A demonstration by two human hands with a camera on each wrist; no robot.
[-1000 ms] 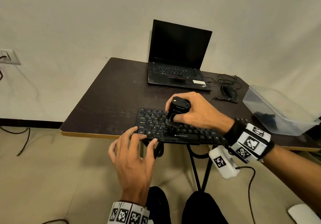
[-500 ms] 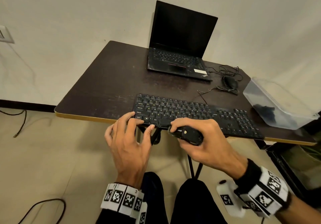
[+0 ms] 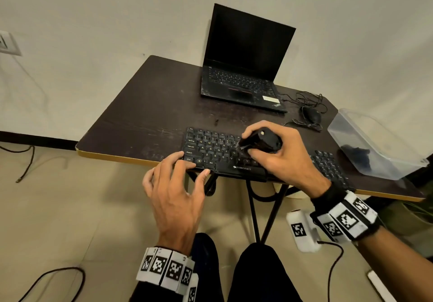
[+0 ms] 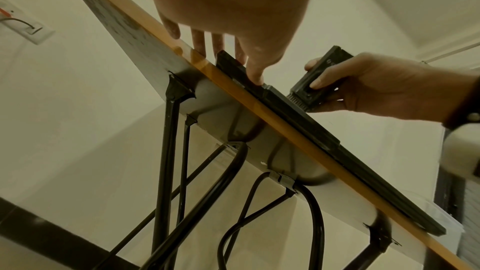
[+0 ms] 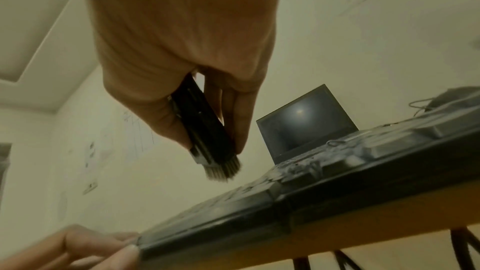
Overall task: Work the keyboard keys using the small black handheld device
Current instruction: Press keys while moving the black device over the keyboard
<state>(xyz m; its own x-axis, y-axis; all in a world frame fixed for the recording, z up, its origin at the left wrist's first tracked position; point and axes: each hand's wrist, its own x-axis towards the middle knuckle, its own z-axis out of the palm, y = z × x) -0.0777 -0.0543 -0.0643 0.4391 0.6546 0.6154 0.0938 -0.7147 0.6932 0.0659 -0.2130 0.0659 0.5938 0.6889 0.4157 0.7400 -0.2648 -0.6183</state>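
— Dark table (image 3: 150, 114) against a pale wall: what are your hands doing on it?

— Your right hand (image 3: 281, 159) is curled around the device (image 3: 262, 141), thumb on one flat side and fingers on the other. Your left hand (image 3: 174, 194) lies relaxed and spread, fingertips touching the near left corner of the keyboard (image 3: 210, 149), thumb at its front edge.

— What does the device look like?

— Small, black and boxy, with a rounded back end bearing a pale dot. From its lower end sticks a short tuft of grey bristles (image 5: 223, 169). You hold it tilted, bristles down and to the left, over the letter keys near the keyboard's middle; whether they touch the keys is unclear.

— And farther out?

— An open laptop (image 3: 243, 67) with a dark screen stands behind the keyboard. To its right lies a mouse (image 3: 311, 115) with a tangled cord, then a clear bin (image 3: 375, 147) at the table's right edge.
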